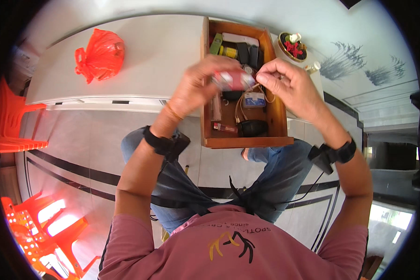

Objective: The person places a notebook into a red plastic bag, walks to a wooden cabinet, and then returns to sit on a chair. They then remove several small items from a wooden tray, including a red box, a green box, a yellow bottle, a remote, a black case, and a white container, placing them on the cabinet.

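Observation:
A wooden drawer (pixel 246 141) holding many small items rests at the white cabinet in front of me. Above it, my left hand (pixel 203 78) grips a small red and white packet (pixel 232 80), blurred by motion. Close to the packet's right end is my right hand (pixel 280 78), thumb and forefinger pinched near a thin cable (pixel 260 84); whether they hold it is unclear. Inside the drawer lie a blue and white box (pixel 254 100), a black rounded object (pixel 253 128), a red lighter-like item (pixel 225 127), a yellow container (pixel 228 51) and a green box (pixel 216 43).
A tied red plastic bag (pixel 103 56) lies on the white cabinet top (pixel 154 52). Right of the drawer stand a bowl of decorations (pixel 292 47) and a small jar (pixel 313 67). Orange plastic chairs (pixel 12 115) are at the left.

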Demonstrator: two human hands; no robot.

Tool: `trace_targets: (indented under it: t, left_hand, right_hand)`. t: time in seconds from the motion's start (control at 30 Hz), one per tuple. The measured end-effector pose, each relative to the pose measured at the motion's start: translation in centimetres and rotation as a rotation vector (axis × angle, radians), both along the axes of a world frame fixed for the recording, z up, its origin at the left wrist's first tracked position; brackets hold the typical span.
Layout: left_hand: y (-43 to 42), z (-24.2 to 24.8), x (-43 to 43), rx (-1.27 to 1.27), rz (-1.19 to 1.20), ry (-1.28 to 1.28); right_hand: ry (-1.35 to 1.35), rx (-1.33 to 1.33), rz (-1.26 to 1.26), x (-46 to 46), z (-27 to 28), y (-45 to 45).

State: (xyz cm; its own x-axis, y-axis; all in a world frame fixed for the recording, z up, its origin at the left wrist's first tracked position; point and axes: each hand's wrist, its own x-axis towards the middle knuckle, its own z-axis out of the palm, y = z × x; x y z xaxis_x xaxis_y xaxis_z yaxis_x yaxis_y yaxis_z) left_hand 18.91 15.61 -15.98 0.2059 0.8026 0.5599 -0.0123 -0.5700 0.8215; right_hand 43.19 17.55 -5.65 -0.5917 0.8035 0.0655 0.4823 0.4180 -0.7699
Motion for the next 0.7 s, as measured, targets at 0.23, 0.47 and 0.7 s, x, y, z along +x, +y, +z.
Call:
trace_targets:
  t: [0.23, 0.47, 0.7]
  left_hand:
    - [3.1, -3.7, -5.5, -0.47, 0.042, -0.571]
    - [4.2, -3.4, -4.9, -0.553, 0.151, -0.49]
    - [5.8, -4.7, -7.0, -0.667, 0.476, -0.25]
  right_hand:
    - [-0.78, -0.29, 0.31, 3.7, -6.8, 3.9]
    - [-1.02, -0.167, 0.658, 2.1, -12.8, 3.9]
    - [-0.998, -0.142, 0.556, 1.7, -10.4, 5.3]
